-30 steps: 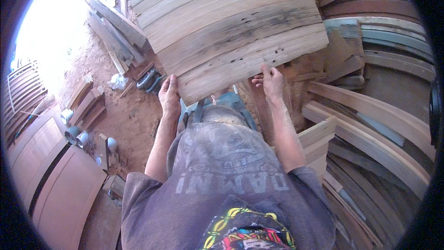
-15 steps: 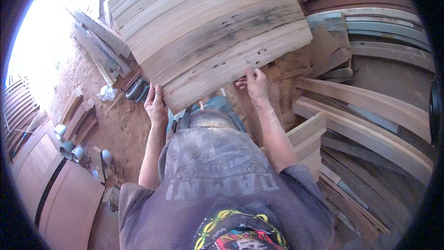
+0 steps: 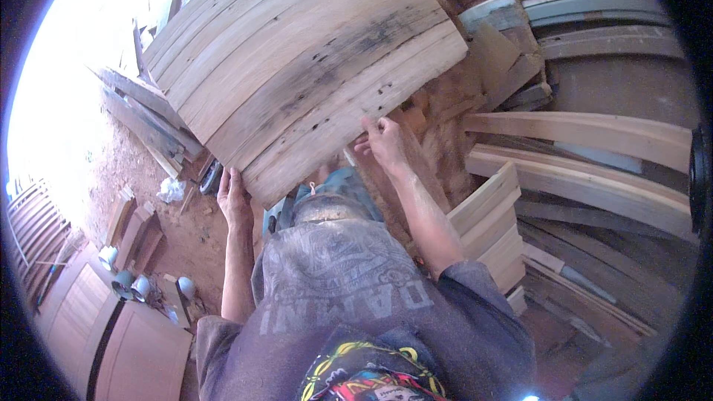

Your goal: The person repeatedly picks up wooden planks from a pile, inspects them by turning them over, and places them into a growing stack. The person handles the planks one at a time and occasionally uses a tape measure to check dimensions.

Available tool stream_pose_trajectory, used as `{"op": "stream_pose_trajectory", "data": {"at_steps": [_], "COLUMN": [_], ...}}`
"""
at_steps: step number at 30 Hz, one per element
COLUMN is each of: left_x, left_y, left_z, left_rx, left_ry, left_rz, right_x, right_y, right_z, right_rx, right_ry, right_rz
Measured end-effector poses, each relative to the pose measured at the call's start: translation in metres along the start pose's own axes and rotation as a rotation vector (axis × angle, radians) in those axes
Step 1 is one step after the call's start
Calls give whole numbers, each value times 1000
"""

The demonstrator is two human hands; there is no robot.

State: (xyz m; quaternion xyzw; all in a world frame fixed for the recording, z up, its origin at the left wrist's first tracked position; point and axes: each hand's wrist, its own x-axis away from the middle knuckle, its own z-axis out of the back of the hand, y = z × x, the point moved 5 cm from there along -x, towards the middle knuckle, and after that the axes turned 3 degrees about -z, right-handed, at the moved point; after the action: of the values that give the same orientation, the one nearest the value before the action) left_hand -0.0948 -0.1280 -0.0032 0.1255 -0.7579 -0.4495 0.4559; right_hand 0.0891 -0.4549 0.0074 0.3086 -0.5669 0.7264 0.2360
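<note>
A wide wooden panel (image 3: 297, 52) of several joined boards spreads out before me, tilted to the view. Dark stains and small holes mark its nearer boards. My left hand (image 3: 235, 197) is closed on the panel's near left corner, some fingers hidden behind it. At the near edge, right of the middle, my right hand (image 3: 384, 145) pinches the panel with its thumb on the face and its other fingers curled by the edge.
Long planks (image 3: 594, 141) are stacked on the right, beside a pile of short boards (image 3: 490, 230). Old boards (image 3: 148, 122) lean at the left. Pale panels (image 3: 145, 353), grey-blue lamp-like cups (image 3: 125, 284) and a crumpled plastic bag (image 3: 171, 190) lie lower left, on reddish ground (image 3: 193, 252).
The panel and both my hands have shifted left in the view, and the panel is turned a little more slantwise. Both hands stay at the same edge.
</note>
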Motion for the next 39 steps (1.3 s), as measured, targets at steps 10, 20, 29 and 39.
{"op": "stream_pose_trajectory", "data": {"at_steps": [10, 20, 29, 39], "left_x": [-3, -67, -34, 141], "left_y": [17, 55, 70, -38], "left_z": [1, 34, -53, -156], "left_rx": [-111, -499, -674, -672], "left_ry": [-157, -319, -980, -1648], "left_rz": [113, -125, -348, -236], "right_x": [-3, 135, 343, 372], "right_y": [5, 159, 339, 401], "right_z": [-13, 35, -33, -82], "right_rx": [-54, -141, -264, 239], "right_ry": [72, 746, 1312, 1639], "right_rz": [103, 301, -161, -115]}}
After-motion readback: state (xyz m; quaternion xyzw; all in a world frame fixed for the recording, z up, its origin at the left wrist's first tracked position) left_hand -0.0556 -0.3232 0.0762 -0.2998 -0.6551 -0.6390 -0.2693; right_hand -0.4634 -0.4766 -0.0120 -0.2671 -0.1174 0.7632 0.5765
